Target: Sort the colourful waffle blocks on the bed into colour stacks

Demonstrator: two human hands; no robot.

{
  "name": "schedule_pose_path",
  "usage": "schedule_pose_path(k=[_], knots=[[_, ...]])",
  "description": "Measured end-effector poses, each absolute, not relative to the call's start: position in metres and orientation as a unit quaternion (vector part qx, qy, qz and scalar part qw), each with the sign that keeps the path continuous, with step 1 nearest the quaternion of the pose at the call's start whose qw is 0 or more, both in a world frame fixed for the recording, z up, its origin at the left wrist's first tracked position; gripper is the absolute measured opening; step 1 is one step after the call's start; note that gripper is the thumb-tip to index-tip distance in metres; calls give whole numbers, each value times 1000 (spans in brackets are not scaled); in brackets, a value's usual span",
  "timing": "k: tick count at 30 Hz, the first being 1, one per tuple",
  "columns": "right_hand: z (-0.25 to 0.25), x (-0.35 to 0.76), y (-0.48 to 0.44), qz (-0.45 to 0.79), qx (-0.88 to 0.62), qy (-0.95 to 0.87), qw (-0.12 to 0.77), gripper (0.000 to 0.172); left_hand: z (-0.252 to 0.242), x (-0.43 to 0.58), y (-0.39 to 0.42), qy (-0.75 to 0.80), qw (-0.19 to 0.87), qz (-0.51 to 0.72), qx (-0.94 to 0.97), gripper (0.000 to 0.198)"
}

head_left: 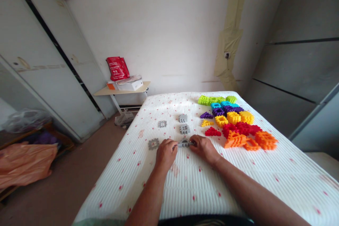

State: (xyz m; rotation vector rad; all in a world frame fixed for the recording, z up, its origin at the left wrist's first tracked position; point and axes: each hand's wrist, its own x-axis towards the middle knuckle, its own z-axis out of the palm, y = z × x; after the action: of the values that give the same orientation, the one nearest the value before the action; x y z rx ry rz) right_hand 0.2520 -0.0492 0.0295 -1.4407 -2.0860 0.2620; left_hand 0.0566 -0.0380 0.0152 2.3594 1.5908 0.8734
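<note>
Between my two hands is a grey interlocking block piece (184, 143), low over the white quilted cover. My left hand (166, 152) pinches its left end, and my right hand (203, 147) grips its right end. Left of my left hand lies a flat grey square piece with a hole (153, 144). A second flat grey frame piece (162, 124) rests farther back. Beyond my hands, a small grey stack (184, 129) sits in front of another grey stack (182, 118). My fingers partly hide the held piece.
On the right stand block groups: orange (235, 139), red (246, 128), yellow (234, 117), purple (218, 112), blue (215, 105) and green (212, 100). A small table (127, 91) with a red bag (118, 68) is by the wall. A wardrobe (53, 56) stands left.
</note>
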Motion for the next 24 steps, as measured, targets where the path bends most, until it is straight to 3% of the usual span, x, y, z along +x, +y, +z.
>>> schedule_pose_path(k=[24], knots=[[26, 250, -46, 57, -561, -792, 234, 6, 14, 56, -37, 533, 92, 296, 787, 18]])
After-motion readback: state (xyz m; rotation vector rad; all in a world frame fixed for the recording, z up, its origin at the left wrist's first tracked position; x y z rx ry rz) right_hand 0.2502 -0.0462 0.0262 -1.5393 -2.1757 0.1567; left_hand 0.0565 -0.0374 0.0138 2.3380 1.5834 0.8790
